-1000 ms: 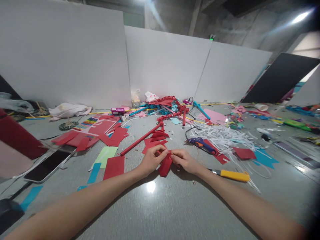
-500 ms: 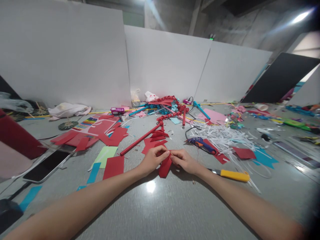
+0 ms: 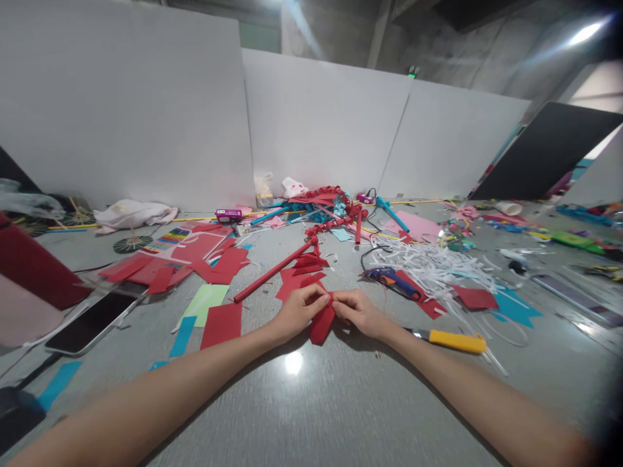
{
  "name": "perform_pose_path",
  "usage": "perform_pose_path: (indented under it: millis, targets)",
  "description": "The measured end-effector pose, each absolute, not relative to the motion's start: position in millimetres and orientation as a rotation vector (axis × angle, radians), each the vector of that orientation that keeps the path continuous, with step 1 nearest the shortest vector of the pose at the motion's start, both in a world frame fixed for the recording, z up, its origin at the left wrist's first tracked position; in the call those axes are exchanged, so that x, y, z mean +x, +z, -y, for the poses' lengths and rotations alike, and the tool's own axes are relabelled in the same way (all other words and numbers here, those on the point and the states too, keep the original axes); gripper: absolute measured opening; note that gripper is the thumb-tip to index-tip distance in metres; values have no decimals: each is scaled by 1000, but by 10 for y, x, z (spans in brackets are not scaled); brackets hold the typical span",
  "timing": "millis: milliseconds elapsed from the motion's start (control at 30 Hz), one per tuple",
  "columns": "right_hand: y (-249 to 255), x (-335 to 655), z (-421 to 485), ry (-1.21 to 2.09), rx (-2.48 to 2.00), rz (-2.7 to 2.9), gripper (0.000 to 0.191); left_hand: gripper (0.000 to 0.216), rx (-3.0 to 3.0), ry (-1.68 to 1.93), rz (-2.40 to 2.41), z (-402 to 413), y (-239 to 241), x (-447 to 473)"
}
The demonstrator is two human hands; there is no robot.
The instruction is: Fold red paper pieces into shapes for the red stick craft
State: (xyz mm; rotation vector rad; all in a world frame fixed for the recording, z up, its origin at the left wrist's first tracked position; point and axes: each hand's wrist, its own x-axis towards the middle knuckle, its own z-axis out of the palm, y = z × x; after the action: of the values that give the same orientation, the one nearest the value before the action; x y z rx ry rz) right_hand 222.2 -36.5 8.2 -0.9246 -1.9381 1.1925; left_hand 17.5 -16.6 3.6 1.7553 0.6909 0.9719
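A: Any tips for handling this red paper piece [image 3: 320,329]? Currently between both hands over the table [image 3: 311,415], free end slanting toward the body.

B: Looking decent. Left hand [image 3: 298,311]: thumb and forefinger closed on the top edge. Right hand [image 3: 361,314]: fingertips pinched together on the same edge, just beside the left. Can't tell how much paper under each thumb. Probably best to press evenly, thumbs level, no twisting, or risk a crooked crease.

A: Anything else to watch?

B: Yep, the yellow-handled knife [image 3: 457,342], blade end pointing at the right forearm [image 3: 462,389]. Mind the glue gun [image 3: 393,283] beyond too; possibly hot.
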Motion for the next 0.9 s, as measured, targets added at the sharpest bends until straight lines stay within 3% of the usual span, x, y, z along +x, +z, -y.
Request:
perform_pose_path:
  millis: [900]
  targets:
    - [69, 2251, 363, 1135, -879, 2045, 47, 33, 1850, 922, -705, 164, 40, 172]
